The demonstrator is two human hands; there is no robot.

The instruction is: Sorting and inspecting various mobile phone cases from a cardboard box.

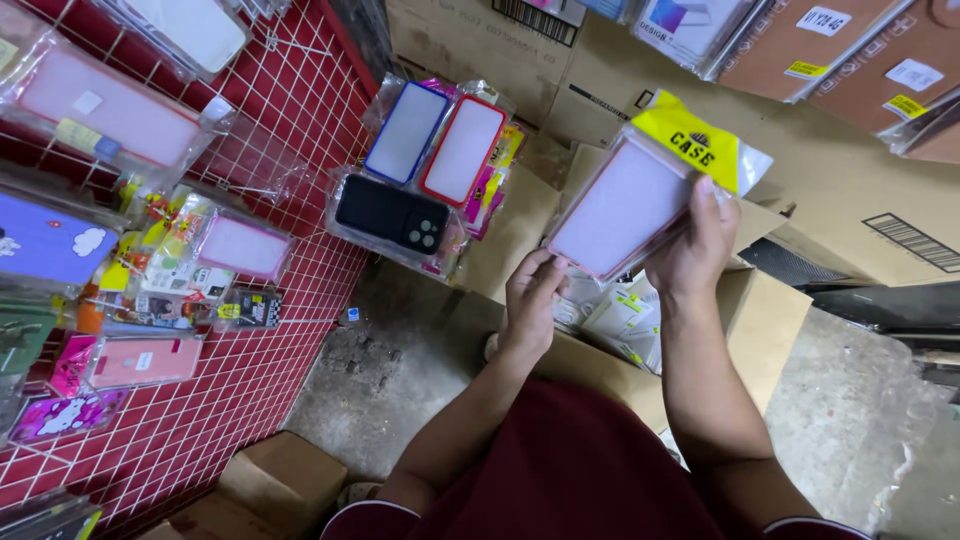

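Note:
A pink phone case in a clear plastic bag with a yellow header (640,195) is held up over an open cardboard box (770,310). My right hand (693,245) grips its right edge, thumb on the front. My left hand (532,295) pinches the bag's lower left corner. Inside the box lie several more packaged cases (615,315), partly hidden by my arms.
A white wire grid on a red tiled wall (290,130) carries many hanging packaged cases, among them a blue-rimmed (407,132), a red-rimmed (462,150) and a black one (392,215). Stacked cardboard cartons (860,200) stand behind. A small box (285,480) sits on the concrete floor.

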